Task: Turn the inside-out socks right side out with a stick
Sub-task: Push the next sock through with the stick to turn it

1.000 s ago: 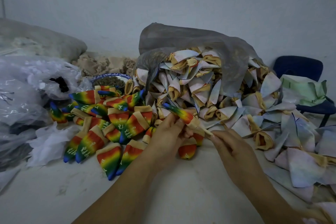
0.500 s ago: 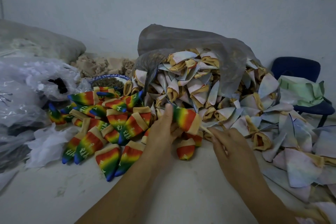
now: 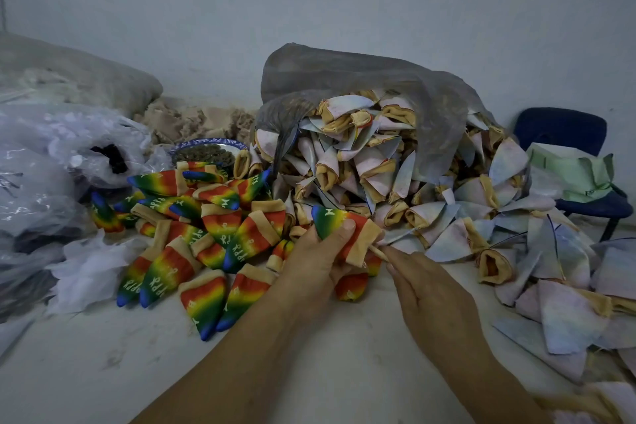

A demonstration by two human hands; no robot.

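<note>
Left hand [image 3: 316, 258] is curling round a rainbow sock [image 3: 335, 221] above the bench [image 3: 103, 372], probably bracing the fabric against the stick [image 3: 377, 252]; right hand [image 3: 437, 293] is pinching that stick at the tan cuff [image 3: 361, 241]. Most of the stick is lying hidden inside the sock. Pale inside-out socks [image 3: 371, 165] are lying heaped further right.
</note>
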